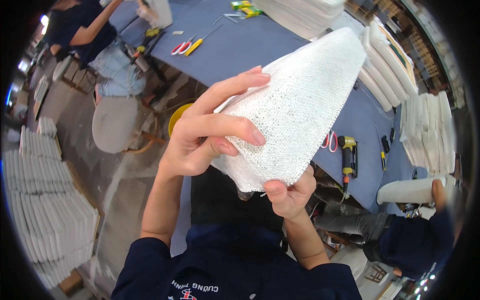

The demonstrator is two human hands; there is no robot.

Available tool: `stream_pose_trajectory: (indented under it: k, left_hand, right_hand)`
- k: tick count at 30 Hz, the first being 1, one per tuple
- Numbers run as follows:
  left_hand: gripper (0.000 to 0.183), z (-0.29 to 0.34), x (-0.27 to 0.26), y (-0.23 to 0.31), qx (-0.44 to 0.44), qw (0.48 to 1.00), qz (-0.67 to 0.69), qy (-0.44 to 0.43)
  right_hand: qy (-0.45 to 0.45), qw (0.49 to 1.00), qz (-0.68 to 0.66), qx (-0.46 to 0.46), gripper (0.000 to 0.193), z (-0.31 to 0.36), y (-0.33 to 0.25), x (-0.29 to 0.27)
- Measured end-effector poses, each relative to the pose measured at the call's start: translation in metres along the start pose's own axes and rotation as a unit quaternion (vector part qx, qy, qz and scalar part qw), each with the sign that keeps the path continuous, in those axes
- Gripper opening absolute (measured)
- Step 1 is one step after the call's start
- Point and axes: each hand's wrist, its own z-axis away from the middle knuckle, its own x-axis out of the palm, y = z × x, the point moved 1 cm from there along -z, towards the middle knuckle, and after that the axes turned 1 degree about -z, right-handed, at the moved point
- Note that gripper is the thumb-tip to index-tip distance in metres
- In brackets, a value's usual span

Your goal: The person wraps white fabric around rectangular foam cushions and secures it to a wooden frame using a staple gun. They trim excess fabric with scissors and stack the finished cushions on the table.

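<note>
Raised above my lap is a white, coarsely woven fabric-covered panel (305, 90), tilted with its narrower rounded end pointing up and right. My left hand (210, 125) grips its left edge, with fingers curled over the fabric face. At the near lower corner my right hand (291, 195) holds the edge, its thumb on top and the other fingers mostly hidden beneath. A loose fabric rim shows along the lower edge. On the blue table (220, 60) just beyond the panel lie a yellow-and-black staple gun (347, 157) and red-handled scissors (330, 141).
More red-handled scissors (182, 48) and a yellow-handled screwdriver (194, 47) lie farther left. Stacked white panels stand at the right (427, 132) and on the left floor (50, 215). Co-workers sit at upper left (87, 30) and lower right (410, 245). A round stool (115, 125) is nearby.
</note>
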Motion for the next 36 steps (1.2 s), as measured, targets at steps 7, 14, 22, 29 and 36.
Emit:
stream_pose_trajectory:
  k: [7,14,22,29,36]
  left_hand:
    - [0.043,0.054,-0.016,0.03,-0.065,0.982,-0.125,0.126]
    - [0.1,0.042,-0.006,0.049,-0.126,0.945,-0.254,0.166]
    - [0.114,0.063,-0.002,0.019,-0.097,0.913,-0.306,0.251]
    - [0.126,0.049,0.007,0.005,-0.08,0.859,-0.358,0.357]
    - [0.125,0.039,0.024,-0.006,-0.058,0.865,-0.333,0.371]
  right_hand:
    - [-0.072,0.992,0.094,-0.043,0.028,-0.023,0.008,0.035]
    - [-0.109,0.98,0.15,-0.067,0.029,-0.044,0.009,0.047]
    - [-0.159,0.974,0.163,0.001,0.027,-0.048,0.006,0.051]
    - [-0.035,0.928,0.308,0.208,0.023,-0.083,0.13,-0.063]
    - [-0.006,0.607,0.719,0.339,0.053,-0.05,0.319,-0.291]
